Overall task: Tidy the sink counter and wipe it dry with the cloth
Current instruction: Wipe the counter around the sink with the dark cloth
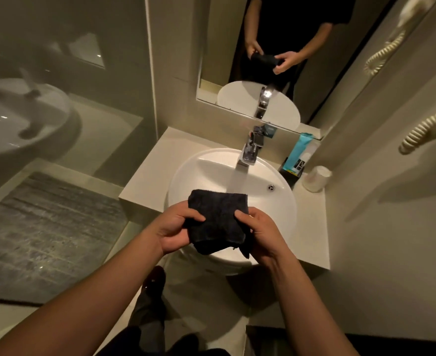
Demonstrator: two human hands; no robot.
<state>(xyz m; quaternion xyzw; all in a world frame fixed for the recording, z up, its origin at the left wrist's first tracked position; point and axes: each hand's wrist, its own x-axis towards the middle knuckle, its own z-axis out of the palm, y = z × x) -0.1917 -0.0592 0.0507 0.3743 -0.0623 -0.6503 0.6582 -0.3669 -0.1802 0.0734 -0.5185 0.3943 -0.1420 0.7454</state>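
Note:
A dark folded cloth [218, 219] hangs over the near half of the round white sink [211, 170]. My left hand [177, 228] grips its left edge with the thumb on top. My right hand [259, 231] grips its right edge the same way. The sink is set into a beige counter [147, 173]. On the counter's right side stand a teal tube [297, 154] in a dark holder and an upturned white cup [316, 179].
A chrome tap [250, 150] rises behind the sink. A mirror [224, 47] above it reflects the hands and cloth. A glass shower partition [57, 111] stands at the left. A coiled cord [426, 132] hangs on the right wall.

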